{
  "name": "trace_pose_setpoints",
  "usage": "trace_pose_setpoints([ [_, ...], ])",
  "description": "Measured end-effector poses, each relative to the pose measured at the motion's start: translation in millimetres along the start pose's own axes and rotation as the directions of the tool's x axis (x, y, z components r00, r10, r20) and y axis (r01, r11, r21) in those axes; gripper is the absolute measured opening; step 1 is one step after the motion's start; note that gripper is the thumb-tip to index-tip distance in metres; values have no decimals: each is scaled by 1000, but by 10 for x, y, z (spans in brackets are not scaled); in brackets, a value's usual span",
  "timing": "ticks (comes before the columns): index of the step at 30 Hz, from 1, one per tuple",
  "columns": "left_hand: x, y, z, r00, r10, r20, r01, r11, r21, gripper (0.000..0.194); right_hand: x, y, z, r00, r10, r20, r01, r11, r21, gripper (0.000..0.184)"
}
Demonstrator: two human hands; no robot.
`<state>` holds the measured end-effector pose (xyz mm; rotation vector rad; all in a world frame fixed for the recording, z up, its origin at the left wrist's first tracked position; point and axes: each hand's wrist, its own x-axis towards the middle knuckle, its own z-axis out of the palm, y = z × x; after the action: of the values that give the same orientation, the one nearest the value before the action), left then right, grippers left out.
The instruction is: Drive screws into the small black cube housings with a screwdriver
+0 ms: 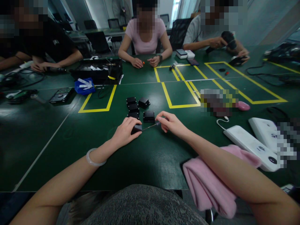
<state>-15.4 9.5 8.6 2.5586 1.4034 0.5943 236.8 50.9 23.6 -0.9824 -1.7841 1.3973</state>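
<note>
My left hand (127, 131) is closed around a small black box (137, 128) on the green table. In my right hand (172, 123) is a thin screwdriver (151, 126), pinched by its handle between thumb and fingers. Its metal shaft points left, and the tip reaches the near right corner of the box. Just beyond my hands lie several similar black boxes; one (149, 116) sits by my right fingers, another (144, 102) stands tilted farther back. Three more form a column on the left, the nearest (133, 116) partly hidden by my left fingers.
The green table (93, 137) carries yellow tape outlines. A pink cloth (208, 181) hangs over its front edge under my right forearm. White power banks (253, 147) lie at right. Farther back are a blue bag (84, 86), a black bin (98, 70) and several people seated, one holding a drill (228, 40).
</note>
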Motion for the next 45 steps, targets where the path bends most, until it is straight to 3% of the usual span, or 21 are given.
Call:
trace_pose_setpoints([
  [10, -1, -5, -2, 1000, -4, 6, 4, 1000, -2, 30, 0, -2, 0, 1000, -20, -17, 20, 1000, 15, 14],
  [15, -2, -11, 7, 1000, 4, -2, -4, 1000, 7, 29, 2, 11, 1, 1000, 5, 6, -5, 1000, -14, 24],
  [24, -4, 4, 1, 1000, 0, -4, 0, 1000, 13, 28, 18, 33, -8, 998, -57, -12, 57, 998, -3, 15],
  [32, 1, 15, -14, 1000, -18, 10, 18, 1000, -3, 29, -3, 8, -1, 1000, -3, -18, 3, 1000, -29, 20],
  [39, -1, 13, -13, 1000, -20, 12, 20, 1000, -8, 28, -3, 2, -1, 998, -50, -24, 50, 999, -7, 13],
  [45, 4, 8, -6, 1000, -5, 7, 5, 1000, 6, 28, 0, 14, 2, 1000, -3, -18, 3, 1000, -8, 21],
])
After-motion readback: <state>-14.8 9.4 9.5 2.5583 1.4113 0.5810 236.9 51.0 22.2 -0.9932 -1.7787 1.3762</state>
